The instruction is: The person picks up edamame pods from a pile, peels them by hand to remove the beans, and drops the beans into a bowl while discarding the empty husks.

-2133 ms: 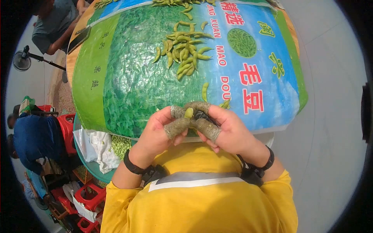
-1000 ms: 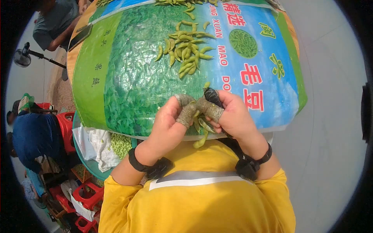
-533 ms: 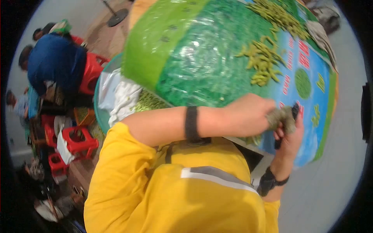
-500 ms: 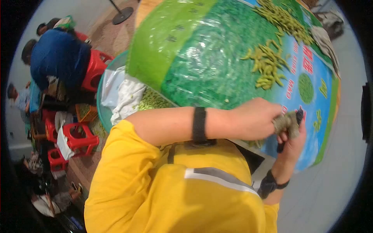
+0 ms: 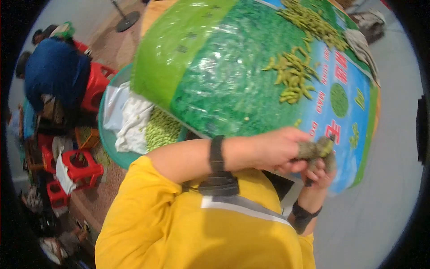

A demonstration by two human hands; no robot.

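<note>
1. Writing: the printed sack [image 5: 215,85] is covering the counter. Red Latin letters "MAO" [image 5: 319,102] are reading sideways on the blue part, with large red Chinese characters [image 5: 340,67] running beside them; one near the hands is looking like 毛 [image 5: 335,131]. Green characters [image 5: 358,96] are sitting by the sack's far edge, too skewed to read.
2. The left hand [image 5: 273,150] is reaching across the body. Its wrapped fingers [image 5: 308,150] are pinching an edamame pod [image 5: 326,145].
3. The right hand [image 5: 320,172] is meeting it from below, fingers clenching on the same pod. A dark piece [image 5: 309,181] is showing at this hand; cannot tell what it is.
4. The pod is standing between both sets of fingertips, off the sack, over the counter's near edge.
5. A loose pile of pods [image 5: 291,80] is lying on the sack, well apart from the hands.
6. A teal basin [image 5: 106,143] beside the counter is holding shelled beans [image 5: 161,130] and a white cloth [image 5: 132,121].
</note>
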